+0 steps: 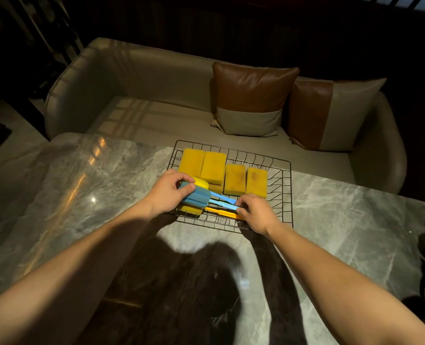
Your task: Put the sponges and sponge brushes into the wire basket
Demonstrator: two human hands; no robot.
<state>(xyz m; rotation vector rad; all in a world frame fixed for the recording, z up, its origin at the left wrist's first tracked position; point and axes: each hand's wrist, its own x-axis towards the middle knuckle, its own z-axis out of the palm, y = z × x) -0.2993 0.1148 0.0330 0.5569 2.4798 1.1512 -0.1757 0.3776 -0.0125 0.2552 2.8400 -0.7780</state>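
On the marble table [82, 185], at its far edge beside a beige sofa [136, 95], stands one wire basket [284, 195]. Inside it, four yellow sponges [235, 179] lie flat in a row along the far side, long edges side by side; the two on the left sit slightly farther back than the two on the right. Along the near side of the basket lie the sponge brushes, heads to the left and handles to the right: two blue heads [197, 196] are visible together, with two blue handles [222, 201] running right from them. A yellow head [201, 183] shows just behind the blue ones and another yellow head [190, 210] just in front, and two yellow handles [225, 212] lie nearest the person. The exact brush count is partly hidden by the hands.

The left hand [167, 192] is closed over the blue heads, thumb on top, fingers wrapped round the far side. The right hand [256, 211] pinches the ends of the blue handles between thumb and fingers. Two cushions [251, 98] rest on the sofa.
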